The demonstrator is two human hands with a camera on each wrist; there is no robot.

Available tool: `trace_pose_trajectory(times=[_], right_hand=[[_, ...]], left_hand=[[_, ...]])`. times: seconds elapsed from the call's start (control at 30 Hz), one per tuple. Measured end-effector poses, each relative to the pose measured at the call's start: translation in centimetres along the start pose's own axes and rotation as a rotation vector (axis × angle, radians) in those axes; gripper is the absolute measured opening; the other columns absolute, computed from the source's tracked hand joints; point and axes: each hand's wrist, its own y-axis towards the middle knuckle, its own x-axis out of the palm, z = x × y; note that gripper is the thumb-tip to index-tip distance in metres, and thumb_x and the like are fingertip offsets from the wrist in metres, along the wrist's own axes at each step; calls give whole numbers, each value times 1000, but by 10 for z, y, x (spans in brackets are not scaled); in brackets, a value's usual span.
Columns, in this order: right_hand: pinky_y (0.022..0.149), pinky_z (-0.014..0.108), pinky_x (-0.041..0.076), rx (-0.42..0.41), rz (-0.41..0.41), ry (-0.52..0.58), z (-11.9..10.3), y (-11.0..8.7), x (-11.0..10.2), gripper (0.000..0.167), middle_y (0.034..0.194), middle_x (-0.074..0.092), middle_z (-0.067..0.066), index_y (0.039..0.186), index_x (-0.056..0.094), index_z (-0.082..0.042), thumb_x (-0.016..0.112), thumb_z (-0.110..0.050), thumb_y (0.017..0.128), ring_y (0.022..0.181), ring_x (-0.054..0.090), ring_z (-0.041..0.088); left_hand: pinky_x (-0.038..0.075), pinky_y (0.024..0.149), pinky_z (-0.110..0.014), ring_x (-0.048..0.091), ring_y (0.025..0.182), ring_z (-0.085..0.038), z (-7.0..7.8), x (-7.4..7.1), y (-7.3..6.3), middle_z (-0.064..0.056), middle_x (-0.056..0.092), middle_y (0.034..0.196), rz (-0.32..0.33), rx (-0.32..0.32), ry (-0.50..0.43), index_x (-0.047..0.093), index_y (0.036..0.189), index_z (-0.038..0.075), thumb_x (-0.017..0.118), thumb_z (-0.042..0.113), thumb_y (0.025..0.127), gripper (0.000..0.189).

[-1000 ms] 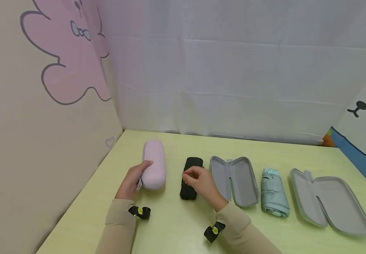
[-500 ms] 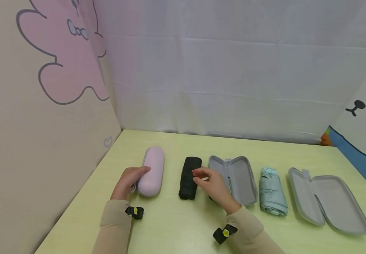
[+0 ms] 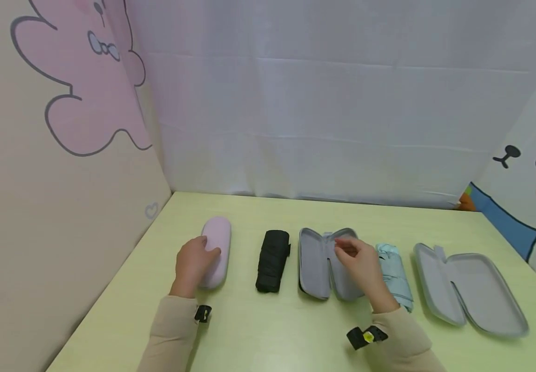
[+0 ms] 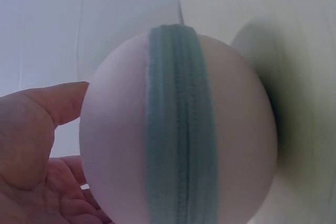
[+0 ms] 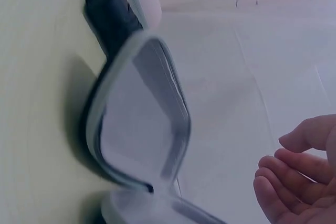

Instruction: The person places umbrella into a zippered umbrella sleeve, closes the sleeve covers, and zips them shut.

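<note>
A closed pink zip case [image 3: 218, 240] lies at the left of the table. Its grey-green zipper runs down the end in the left wrist view. My left hand [image 3: 193, 263] rests over the case's near left side, thumb and fingertips at its upper surface. My right hand [image 3: 363, 263] hovers over the grey open case [image 3: 314, 268], fingers loosely bent with nothing between them. From the right wrist, the right hand [image 5: 304, 174] shows apart from that case [image 5: 144, 103]. A folded black umbrella [image 3: 272, 261] lies between the pink case and the grey one.
A light green folded umbrella [image 3: 395, 276] lies partly behind my right hand and forearm. Farther right, a larger grey case [image 3: 486, 292] lies spread flat. White sheeting [image 3: 295, 103] rises behind the yellow table [image 3: 249, 336], and a patterned wall stands on the left.
My right hand has moved right, from above the black umbrella to over the grey open case. The pink case has been lowered flat, and my left hand has shifted onto its top.
</note>
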Motion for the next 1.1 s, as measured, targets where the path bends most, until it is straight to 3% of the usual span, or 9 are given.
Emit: trace_pose_trajectory(times=[0.13, 0.27, 0.37, 0.57, 0.77, 0.87, 1.0, 1.1], right_hand=[[78, 36, 49, 19, 30, -44, 7, 0, -16, 24, 103, 64, 18, 112, 63, 3, 60, -8, 90, 94, 60, 29], [77, 41, 49, 44, 60, -102, 14, -2, -26, 26, 104, 64, 20, 113, 62, 3, 58, -10, 92, 94, 60, 31], [76, 43, 49, 82, 71, -141, 19, -2, -29, 28, 104, 63, 21, 114, 61, 4, 56, -12, 92, 94, 60, 32], [77, 46, 47, 151, 11, -216, 29, -1, -33, 36, 104, 60, 25, 117, 56, 10, 55, -15, 92, 96, 56, 38], [81, 49, 45, 195, -80, -241, 38, -2, -32, 44, 111, 56, 30, 122, 50, 14, 53, -19, 94, 101, 53, 42], [82, 50, 44, 215, -114, -230, 39, -3, -32, 46, 114, 53, 32, 123, 48, 15, 50, -22, 95, 104, 51, 43], [84, 51, 44, 236, -165, -218, 39, -3, -31, 49, 121, 49, 35, 124, 45, 17, 47, -24, 96, 108, 49, 46], [84, 52, 44, 251, -194, -210, 39, -4, -30, 51, 124, 46, 35, 126, 44, 17, 45, -26, 97, 110, 47, 47]], left_hand=[[45, 81, -50, 56, 101, -41, 11, 4, -3, -27, 58, 115, 56, 81, 25, 55, 120, -10, 61, 21, 83, 49], [47, 77, -49, 60, 92, -37, 24, 10, -5, -23, 64, 103, 105, 152, -23, 61, 115, -7, 62, 19, 82, 42], [48, 76, -46, 62, 92, -33, 33, 19, -6, -18, 66, 102, 95, 174, -87, 65, 112, -3, 63, 19, 83, 37], [48, 81, -43, 61, 99, -29, 48, 42, -7, -14, 66, 107, -1, 208, -134, 65, 114, 1, 65, 23, 85, 36], [40, 93, -46, 50, 113, -39, 59, 63, -6, -26, 53, 122, -169, 216, -24, 50, 126, -10, 57, 27, 92, 51], [41, 90, -48, 50, 106, -43, 64, 70, -5, -30, 52, 113, -211, 200, 19, 51, 118, -14, 56, 28, 93, 50], [43, 82, -47, 52, 94, -41, 66, 75, -3, -27, 52, 100, -243, 165, 40, 55, 102, -12, 57, 27, 92, 40], [44, 80, -46, 54, 91, -39, 66, 76, 0, -26, 53, 99, -272, 156, 40, 56, 102, -13, 58, 28, 91, 42]])
